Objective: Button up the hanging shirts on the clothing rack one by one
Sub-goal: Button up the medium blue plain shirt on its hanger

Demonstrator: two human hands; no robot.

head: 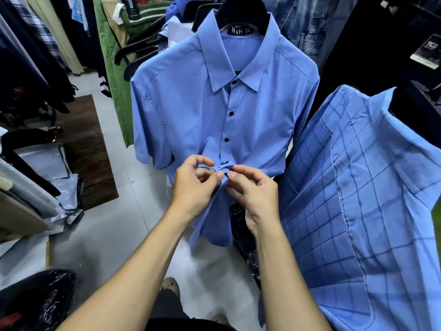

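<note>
The plain blue shirt [191,103] hangs on a black hanger [241,15], three black buttons [231,113] fastened down its placket. Below the lowest of them, the left hand [194,185] and right hand [253,189] each hold a narrow grip on bunched placket cloth. A checked blue shirt [358,199] hangs just right of the plain one

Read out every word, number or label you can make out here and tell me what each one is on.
"N&H" stands on the black neck label inside the collar of the plain blue shirt.
"2XL" stands on the same label, right of the brand.
"TC" seems to open the dark hang tag at upper right; its smaller print is too blurred to read.
</note>
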